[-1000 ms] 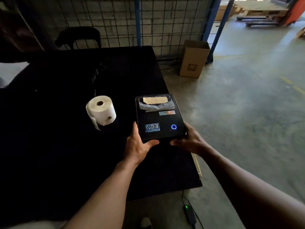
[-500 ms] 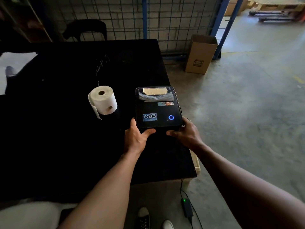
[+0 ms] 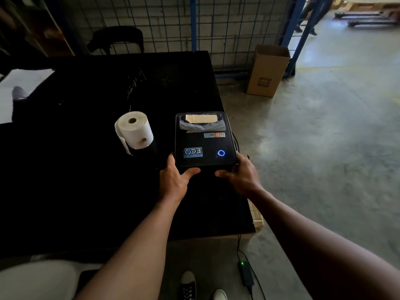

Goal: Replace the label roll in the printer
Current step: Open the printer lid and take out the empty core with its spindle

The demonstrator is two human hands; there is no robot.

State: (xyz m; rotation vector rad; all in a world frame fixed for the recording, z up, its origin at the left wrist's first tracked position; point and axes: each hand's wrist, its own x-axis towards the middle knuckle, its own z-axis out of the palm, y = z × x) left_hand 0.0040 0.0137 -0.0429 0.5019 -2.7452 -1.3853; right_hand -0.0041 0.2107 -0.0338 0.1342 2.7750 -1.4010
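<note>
A black label printer (image 3: 203,141) sits near the right edge of the black table (image 3: 86,169); its lid is closed, a blue ring light glows on top, and a tan strip shows at the far slot. My left hand (image 3: 174,180) grips its near left corner, thumb on the front edge. My right hand (image 3: 242,176) grips the near right corner. A white label roll (image 3: 135,131) stands on the table to the left of the printer, apart from both hands, with a loose tail hanging down.
A cardboard box (image 3: 267,71) stands on the concrete floor by the wire fence (image 3: 194,22). A power adapter (image 3: 245,273) with a green light and its cable lie on the floor below the table's near right corner. My shoes show at the bottom.
Both hands stay on the printer's near corners, my left thumb now on its front edge. The view has pulled back, showing more floor and my shoes.
</note>
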